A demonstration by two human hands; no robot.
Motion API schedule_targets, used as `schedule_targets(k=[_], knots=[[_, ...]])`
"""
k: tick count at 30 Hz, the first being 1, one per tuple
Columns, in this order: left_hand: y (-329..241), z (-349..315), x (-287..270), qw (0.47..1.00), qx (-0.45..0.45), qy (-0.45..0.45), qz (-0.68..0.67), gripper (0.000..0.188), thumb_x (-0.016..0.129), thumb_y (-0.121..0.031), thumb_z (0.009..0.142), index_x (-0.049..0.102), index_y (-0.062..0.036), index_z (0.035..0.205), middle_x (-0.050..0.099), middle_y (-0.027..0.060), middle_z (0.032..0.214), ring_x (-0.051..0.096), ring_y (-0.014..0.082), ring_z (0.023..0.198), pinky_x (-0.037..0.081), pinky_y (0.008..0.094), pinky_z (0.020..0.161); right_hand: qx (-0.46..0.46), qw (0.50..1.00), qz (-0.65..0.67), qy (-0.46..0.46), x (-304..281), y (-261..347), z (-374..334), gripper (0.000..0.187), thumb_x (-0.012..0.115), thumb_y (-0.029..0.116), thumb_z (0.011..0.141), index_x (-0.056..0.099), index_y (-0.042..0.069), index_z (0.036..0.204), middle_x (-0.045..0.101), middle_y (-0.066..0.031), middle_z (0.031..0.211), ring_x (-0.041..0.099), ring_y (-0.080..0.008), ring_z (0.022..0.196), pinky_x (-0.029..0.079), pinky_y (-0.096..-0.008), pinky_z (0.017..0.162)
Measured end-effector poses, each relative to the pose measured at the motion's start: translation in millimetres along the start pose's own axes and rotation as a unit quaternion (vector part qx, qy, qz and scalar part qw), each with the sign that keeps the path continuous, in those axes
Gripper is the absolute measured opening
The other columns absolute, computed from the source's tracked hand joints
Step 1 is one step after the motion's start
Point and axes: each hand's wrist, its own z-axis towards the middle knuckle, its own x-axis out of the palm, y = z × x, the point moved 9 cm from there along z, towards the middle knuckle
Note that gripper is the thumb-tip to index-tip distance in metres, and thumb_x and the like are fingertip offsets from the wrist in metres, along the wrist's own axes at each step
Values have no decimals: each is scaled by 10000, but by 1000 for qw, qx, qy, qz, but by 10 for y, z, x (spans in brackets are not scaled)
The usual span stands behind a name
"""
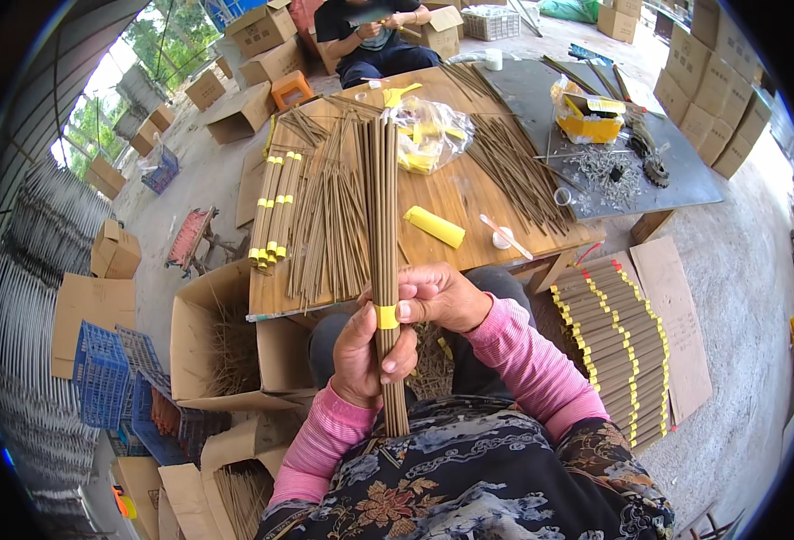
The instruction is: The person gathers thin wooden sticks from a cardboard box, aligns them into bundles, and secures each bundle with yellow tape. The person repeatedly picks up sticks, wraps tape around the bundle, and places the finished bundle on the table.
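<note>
An upright bundle of thin brown sticks (381,207) stands in front of my body, with a yellow paper band (386,317) around its lower part. My left hand (361,358) is closed around the bundle at and below the band. My right hand (446,297) is closed on it from the right, thumb at the band's edge and fingers behind the sticks. On the wooden table (451,90) beyond lie loose brown sticks (329,229), finished bundles with yellow bands (275,207), and a stack of yellow paper strips (435,227).
A small white pot (502,238) with a flat stick across it is near the table's front edge. Many banded bundles (614,346) lie on cardboard at right. An open carton (221,342) stands at left. Across the table sits another person (370,40).
</note>
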Motion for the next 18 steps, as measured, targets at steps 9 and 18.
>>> schedule_targets(k=[9,18], knots=[[-447,70,-84,967,138,-112,184,369,432,-279,916,483,29,1112,372,196,1304,527,148,664,473,258,533,-13,998,56,-37,-173,81,23,574,598,206,824,346,11,1302,473,-88,1208,458,-182,1123,347,-312,960],[-774,17,-6,925,259,-132,243,219,550,-82,846,574,20,1039,392,144,1316,447,223,1155,324,364,1033,8,971,-239,-19,222,89,62,398,641,166,806,478,-19,1119,572,-71,839,520,-97,796,439,-261,713]])
